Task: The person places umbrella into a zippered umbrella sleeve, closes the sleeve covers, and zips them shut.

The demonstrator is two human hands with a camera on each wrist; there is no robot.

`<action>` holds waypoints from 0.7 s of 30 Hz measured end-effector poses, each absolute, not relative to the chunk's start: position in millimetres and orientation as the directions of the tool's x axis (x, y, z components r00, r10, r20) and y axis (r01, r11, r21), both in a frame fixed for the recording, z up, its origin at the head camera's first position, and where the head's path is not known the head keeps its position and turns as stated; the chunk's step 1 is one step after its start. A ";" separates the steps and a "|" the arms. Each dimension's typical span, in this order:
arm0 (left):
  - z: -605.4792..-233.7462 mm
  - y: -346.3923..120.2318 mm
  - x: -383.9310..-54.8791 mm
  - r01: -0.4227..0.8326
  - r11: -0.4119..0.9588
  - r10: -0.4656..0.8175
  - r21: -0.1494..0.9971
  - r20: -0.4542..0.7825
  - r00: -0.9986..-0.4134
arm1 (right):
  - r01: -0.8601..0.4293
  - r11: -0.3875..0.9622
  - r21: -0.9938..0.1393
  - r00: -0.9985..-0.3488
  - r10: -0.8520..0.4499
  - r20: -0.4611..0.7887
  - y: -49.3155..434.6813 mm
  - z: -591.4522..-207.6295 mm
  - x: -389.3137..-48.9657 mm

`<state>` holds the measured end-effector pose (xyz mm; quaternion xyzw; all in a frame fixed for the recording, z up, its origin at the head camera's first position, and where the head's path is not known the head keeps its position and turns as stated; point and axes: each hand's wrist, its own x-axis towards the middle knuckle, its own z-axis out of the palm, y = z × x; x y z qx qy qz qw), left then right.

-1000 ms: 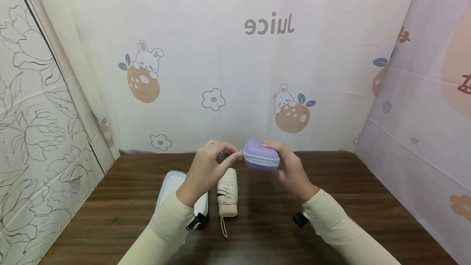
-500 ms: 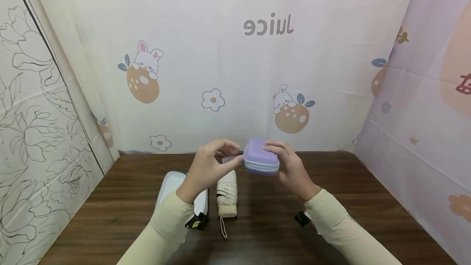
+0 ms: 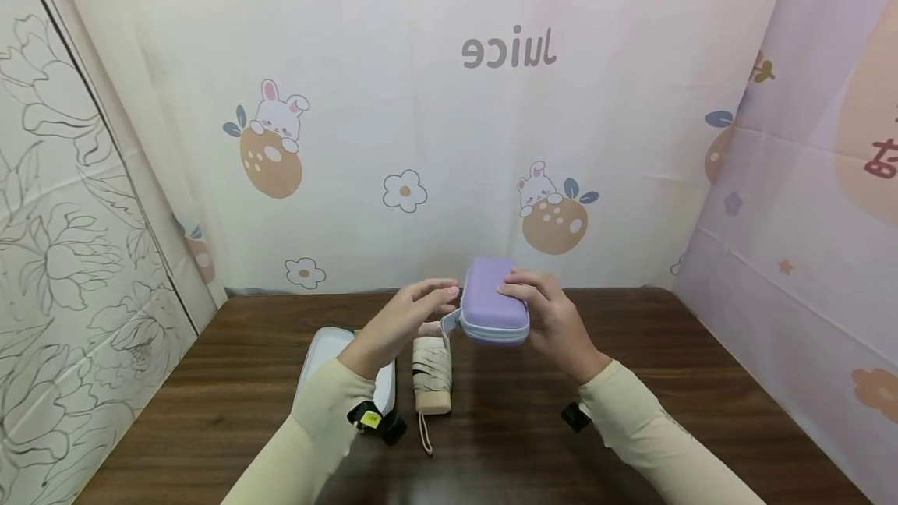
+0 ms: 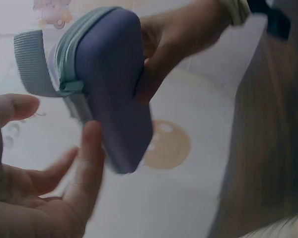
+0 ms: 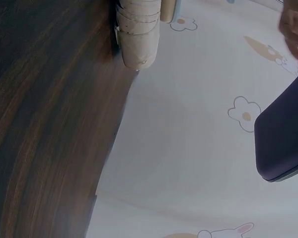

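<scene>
A purple, rounded, hard-shelled case (image 3: 493,296) is gripped by the fingers of the right hand (image 3: 560,327) and held above the brown wood-grain counter (image 3: 505,431). At its nine o'clock, the left hand (image 3: 396,326) is held with fingers parted and nothing grasped; whether the case is touched cannot be told. A pale blue ribbed fabric strap (image 3: 449,323) hangs at the case's eight o'clock, near a small teal zip slider (image 4: 72,88). For such two-handed handling, the case would best be steadied from three o'clock, with the strap kept clear of the zip and the shell not squeezed. A second earlier, the left thumb and finger were brought together at the case's edge; now they are parted, the strap droops, and more of the case's top is shown.
</scene>
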<state>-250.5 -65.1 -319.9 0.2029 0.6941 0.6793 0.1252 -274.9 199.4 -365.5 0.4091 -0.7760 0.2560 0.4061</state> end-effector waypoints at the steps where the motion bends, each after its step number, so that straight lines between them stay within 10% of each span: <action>1: -322.4 -63.3 -251.4 0.072 -0.020 0.469 0.997 0.073 -0.880 | -0.843 0.535 -0.052 -0.327 -0.434 0.840 199.0 -365.7 -275.2; 8: -334.0 -50.7 -252.9 -0.087 -0.089 0.531 0.992 -0.027 -0.847 | -0.852 0.524 0.015 -0.279 -0.478 0.833 195.7 -369.1 -276.8; 21: -341.1 -47.1 -250.3 -0.095 -0.185 0.515 0.978 0.014 -0.857 | -0.813 0.559 -0.163 -0.449 -0.424 0.787 195.9 -367.9 -276.1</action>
